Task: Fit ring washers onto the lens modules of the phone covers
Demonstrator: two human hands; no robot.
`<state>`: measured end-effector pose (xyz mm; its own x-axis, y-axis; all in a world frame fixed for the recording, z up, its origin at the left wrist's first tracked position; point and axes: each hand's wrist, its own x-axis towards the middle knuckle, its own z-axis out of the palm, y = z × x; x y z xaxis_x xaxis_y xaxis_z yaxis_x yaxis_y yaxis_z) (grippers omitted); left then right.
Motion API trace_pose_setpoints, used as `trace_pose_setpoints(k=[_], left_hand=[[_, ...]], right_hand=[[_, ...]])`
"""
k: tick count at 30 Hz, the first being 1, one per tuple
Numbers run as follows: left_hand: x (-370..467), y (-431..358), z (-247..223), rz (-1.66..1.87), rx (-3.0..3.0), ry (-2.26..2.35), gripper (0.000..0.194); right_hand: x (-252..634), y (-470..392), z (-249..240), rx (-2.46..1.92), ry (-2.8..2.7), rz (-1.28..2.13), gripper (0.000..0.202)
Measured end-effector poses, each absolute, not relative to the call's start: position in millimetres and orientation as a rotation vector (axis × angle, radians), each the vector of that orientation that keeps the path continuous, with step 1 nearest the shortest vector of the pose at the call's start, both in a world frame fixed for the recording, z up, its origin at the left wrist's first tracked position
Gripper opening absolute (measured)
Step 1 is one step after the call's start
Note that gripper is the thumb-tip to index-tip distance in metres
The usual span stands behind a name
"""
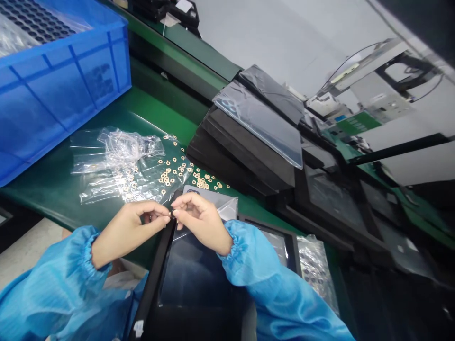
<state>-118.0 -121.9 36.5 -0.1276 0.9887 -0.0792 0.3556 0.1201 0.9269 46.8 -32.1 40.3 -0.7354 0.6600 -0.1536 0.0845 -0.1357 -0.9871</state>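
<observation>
My left hand [130,232] and my right hand [202,222] meet fingertip to fingertip, both in a pinch. A tiny dark piece [172,211] shows between the fingertips, too small to name. Under my right hand lies a dark, film-covered flat panel [199,270] in a black tray [151,289]. A grey panel [213,201] with a dark camera-like cutout, partly under clear film, shows just behind my right fingers. Beyond the hands, small gold ring-shaped pieces [202,182] with tabs are scattered on the green mat [106,116].
Crumpled clear plastic bags [124,147] lie among the rings. A blue crate [67,90] stands at the left. Stacked black trays [245,151] with a film-wrapped panel [263,123] on top rise behind. Bubble-like clear packaging [316,270] lies at the right, with equipment [377,94] farther back.
</observation>
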Motion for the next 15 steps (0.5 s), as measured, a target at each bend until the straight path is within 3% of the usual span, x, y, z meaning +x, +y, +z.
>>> trace_pose_setpoints(k=[5, 15], left_hand=[[-116.5, -116.8, 38.2, 0.96, 1.28, 1.599, 0.021], [-128.1, -94.4, 41.4, 0.721, 1.142, 1.183, 0.017]], right_hand=[[53.7, -28.3, 37.0, -0.731, -2.037, 1.566, 0.003], [80.1, -17.2, 60.2, -0.137, -2.491, 0.742, 0.008]])
